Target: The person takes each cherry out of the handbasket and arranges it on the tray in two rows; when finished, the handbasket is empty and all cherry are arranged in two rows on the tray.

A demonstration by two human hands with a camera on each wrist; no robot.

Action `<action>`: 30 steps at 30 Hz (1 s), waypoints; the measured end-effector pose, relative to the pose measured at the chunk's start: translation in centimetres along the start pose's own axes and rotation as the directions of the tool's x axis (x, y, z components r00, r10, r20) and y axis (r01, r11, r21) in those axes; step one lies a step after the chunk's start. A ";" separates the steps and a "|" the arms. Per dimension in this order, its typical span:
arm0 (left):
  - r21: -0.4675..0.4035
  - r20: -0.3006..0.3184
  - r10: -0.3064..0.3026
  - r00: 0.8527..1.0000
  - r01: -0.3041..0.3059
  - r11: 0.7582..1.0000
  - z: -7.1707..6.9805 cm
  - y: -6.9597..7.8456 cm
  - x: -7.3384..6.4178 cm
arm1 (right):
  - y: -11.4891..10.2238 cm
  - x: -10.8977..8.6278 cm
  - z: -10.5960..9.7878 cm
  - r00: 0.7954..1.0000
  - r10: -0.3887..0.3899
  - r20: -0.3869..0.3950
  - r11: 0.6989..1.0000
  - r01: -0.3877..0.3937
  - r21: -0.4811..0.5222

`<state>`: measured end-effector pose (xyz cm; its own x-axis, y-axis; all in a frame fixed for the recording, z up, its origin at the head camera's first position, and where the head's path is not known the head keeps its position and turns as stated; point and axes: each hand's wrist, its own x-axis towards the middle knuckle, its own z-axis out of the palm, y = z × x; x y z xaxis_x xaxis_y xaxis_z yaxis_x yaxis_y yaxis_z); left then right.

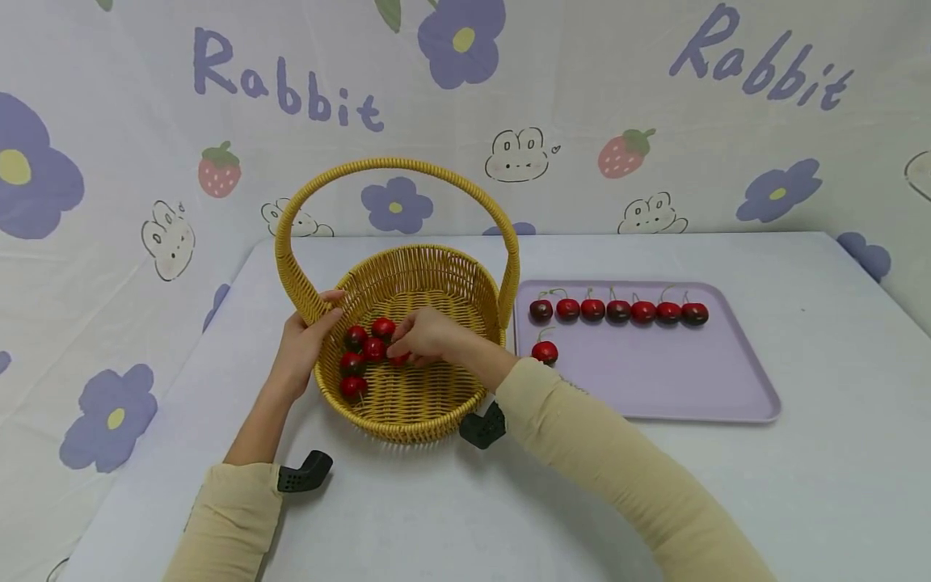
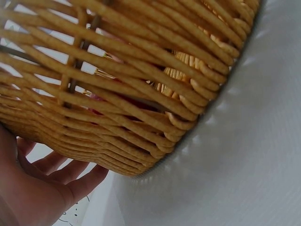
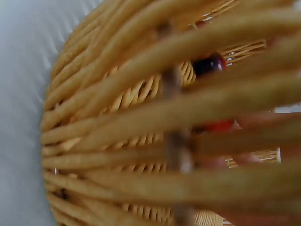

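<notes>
At a white table, left fingers grip a yellow wicker basket, right fingers a red cherry.

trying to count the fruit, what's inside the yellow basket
Inside the yellow basket sit five clearly visible cherries, bunched toward its left side. Another shows partly at the right hand; whatever lies beneath that hand and forearm is covered.

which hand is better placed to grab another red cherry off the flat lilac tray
Probably the right hand: it's nearer the tray, while the left hand holds the round yellow wicker basket.
</notes>
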<state>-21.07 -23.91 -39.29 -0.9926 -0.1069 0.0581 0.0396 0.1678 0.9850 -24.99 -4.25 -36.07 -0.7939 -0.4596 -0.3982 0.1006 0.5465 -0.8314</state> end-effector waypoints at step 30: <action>-0.002 0.000 -0.001 1.000 0.001 1.000 0.0 -0.1 0.0 | -0.2 -1.5 -2.8 0.971 -0.114 0.210 0.991 0.096 0.095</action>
<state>-21.08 -23.91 -39.42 -0.9926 -0.1072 0.0574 0.0391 0.1662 0.9853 -25.54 -1.71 -34.24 -0.6568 -0.6554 -0.3729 0.0804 0.4308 -0.8988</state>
